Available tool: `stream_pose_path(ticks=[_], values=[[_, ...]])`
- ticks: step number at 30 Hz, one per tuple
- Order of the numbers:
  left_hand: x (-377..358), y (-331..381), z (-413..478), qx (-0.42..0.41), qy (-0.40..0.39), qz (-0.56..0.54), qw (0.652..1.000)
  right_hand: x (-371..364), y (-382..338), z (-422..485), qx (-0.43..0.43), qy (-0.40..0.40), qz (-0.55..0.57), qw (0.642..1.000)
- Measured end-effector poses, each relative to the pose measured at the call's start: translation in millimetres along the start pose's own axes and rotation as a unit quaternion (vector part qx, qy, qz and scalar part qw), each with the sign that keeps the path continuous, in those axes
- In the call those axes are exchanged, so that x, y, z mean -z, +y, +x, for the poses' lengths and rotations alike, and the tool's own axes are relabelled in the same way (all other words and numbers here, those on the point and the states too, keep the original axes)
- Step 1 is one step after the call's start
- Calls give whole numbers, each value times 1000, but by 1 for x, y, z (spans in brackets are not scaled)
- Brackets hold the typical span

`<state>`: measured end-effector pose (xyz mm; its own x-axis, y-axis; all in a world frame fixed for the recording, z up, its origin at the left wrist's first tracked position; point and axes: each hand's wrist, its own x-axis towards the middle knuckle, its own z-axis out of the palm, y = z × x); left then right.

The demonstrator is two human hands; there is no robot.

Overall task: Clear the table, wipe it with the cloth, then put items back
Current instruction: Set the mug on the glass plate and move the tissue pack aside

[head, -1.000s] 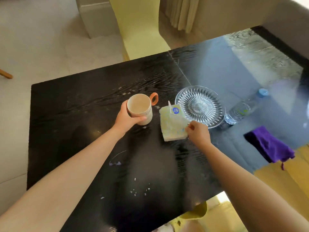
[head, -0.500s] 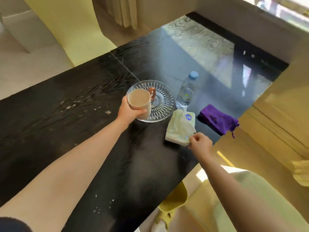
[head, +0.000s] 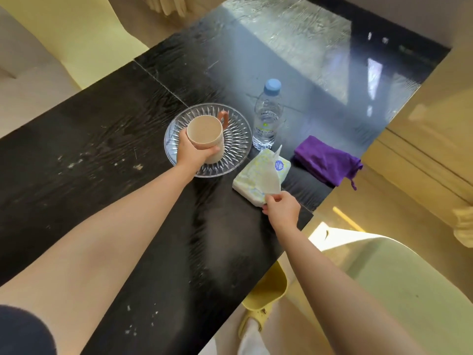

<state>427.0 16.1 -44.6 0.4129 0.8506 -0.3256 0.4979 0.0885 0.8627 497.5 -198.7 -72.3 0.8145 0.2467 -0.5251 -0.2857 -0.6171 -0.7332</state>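
Head view: black table [head: 107, 149], white specks, glossy reflections.

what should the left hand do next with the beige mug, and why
Probably lower the beige mug with the orange handle onto the clear cut-glass plate and let go. The left hand holds it right over the plate, beside the clear water bottle with the blue cap, while the right hand pinches the tissue pack. White crumbs remain on the black table.

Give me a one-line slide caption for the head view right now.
Left hand holds mug over glass plate; right hand pinches tissue pack on black table.
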Motion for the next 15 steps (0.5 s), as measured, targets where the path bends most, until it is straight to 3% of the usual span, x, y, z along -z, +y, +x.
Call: stream_pose_path(ticks=[9, 15], values=[[-9, 2, -10, 34, 22, 17, 999, 28, 0, 14, 24, -102, -40, 994], [-16, 8, -40, 142, 51, -4, 989, 70, -10, 39, 114, -134, -205, 963]])
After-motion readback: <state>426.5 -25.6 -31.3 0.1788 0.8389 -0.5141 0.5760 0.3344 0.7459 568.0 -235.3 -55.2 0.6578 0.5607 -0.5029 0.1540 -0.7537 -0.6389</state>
